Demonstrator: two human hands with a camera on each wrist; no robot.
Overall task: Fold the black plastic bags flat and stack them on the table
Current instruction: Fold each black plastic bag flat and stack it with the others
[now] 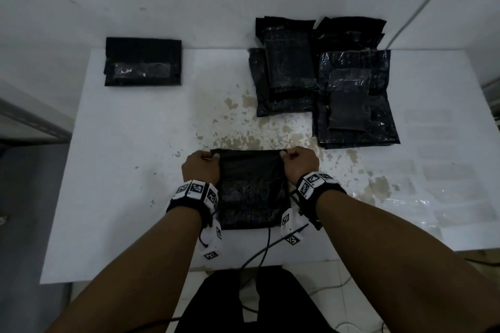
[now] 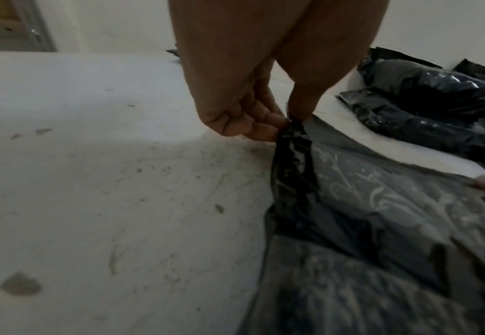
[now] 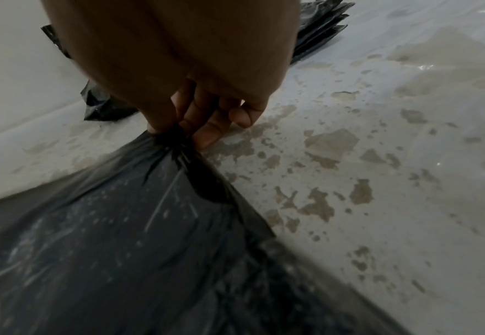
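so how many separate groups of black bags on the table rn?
3: folded stack far left, overlapping pile far right (count within unclear), one bag pinched by both hands.

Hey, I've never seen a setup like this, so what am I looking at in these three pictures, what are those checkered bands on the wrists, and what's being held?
No machine here: a person works with bare hands. The checkered bands are wrist straps with printed markers; they carry small cameras. The wide picture comes from a camera on the head, looking down. The other two come from the wrists, looking along the fingers.

On the white table, worn and stained in the middle, lie a neat folded stack at the far left and a looser pile of black bags at the far right.

The left hand and right hand each pinch a far corner of one black bag stretched between them.
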